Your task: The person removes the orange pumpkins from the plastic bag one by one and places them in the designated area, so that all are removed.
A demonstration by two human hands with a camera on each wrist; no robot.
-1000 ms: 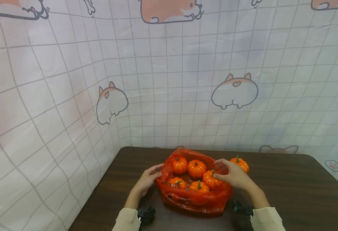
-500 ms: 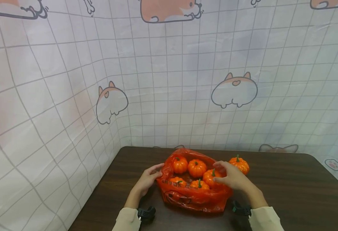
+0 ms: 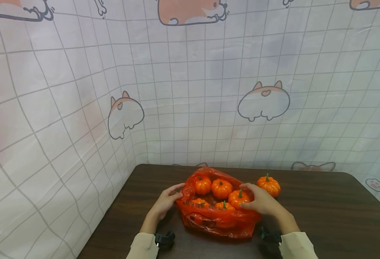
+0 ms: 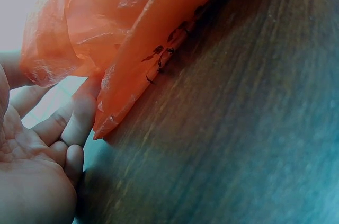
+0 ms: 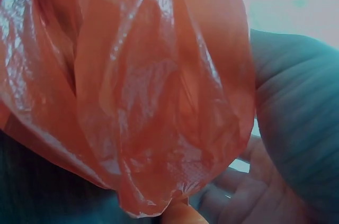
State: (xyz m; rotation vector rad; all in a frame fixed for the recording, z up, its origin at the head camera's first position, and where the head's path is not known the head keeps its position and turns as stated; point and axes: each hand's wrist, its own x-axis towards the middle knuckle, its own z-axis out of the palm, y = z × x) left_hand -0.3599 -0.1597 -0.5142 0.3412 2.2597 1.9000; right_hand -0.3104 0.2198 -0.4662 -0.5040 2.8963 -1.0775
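A thin red plastic bag (image 3: 209, 220) stands with its mouth open on the dark wooden table. Inside lie several small orange pumpkins (image 3: 222, 188) with green stems. My left hand (image 3: 162, 205) pinches the bag's left rim, its thumb and fingertips at the edge. Over the bag's right side comes my right hand (image 3: 263, 201), thumb and fingers spread about the rightmost pumpkin (image 3: 238, 199). In the right wrist view, hanging red plastic (image 5: 175, 91) covers most of that hand's fingers; I cannot tell whether they grip pumpkin or rim.
One more orange pumpkin (image 3: 269, 186) is on the table, just beyond the right hand. Dark wooden tabletop (image 3: 326, 212) extends to the right. White gridded cloth with dog drawings (image 3: 209, 118) hangs behind and along the left side.
The right hand has shifted slightly lower and right, so more of the rightmost pumpkin shows. The bag's front rim has risen a little, covering more of the front pumpkins. The left hand stays put.
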